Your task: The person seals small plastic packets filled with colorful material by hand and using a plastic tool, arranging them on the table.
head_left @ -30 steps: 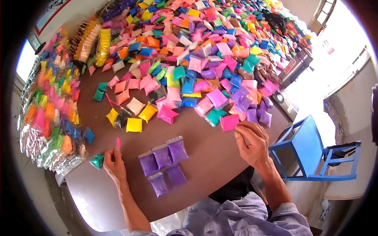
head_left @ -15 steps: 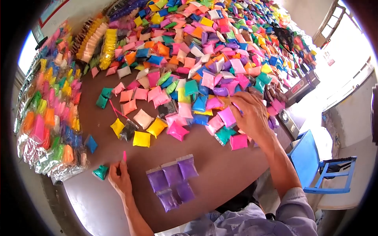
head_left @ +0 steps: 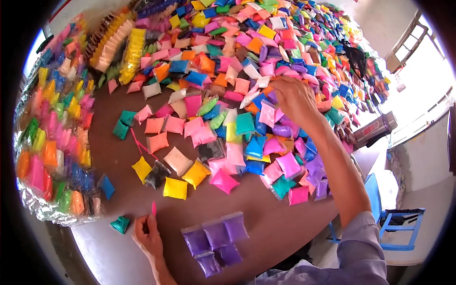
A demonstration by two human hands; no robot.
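Low on the left, my left hand [head_left: 148, 235] rests over the table, thumb and forefinger pinching a thin pink strip [head_left: 154, 208]. A green packet [head_left: 120, 224] lies just left of it. To its right lie several purple packets [head_left: 216, 234], flat in two rows with edges overlapping. My right hand [head_left: 297, 97] reaches far into the heap of small colourful packets [head_left: 244, 123], fingers curled downward. A bit of a purple packet [head_left: 271, 96] shows under its fingertips; the rest is hidden by the hand.
Clear bags of coloured packets [head_left: 52, 156] line the left side. Rows of yellow packets [head_left: 132, 57] stand at the back left. A metal flask [head_left: 377, 128] is at the right edge, with a blue chair [head_left: 401, 228] beyond. A pink ribbon [head_left: 137, 141] lies on the brown tabletop [head_left: 118, 183].
My right hand has moved farther forward into the heap. My left hand stays in place with the pink strip. The camera view has shifted, so the table sits lower.
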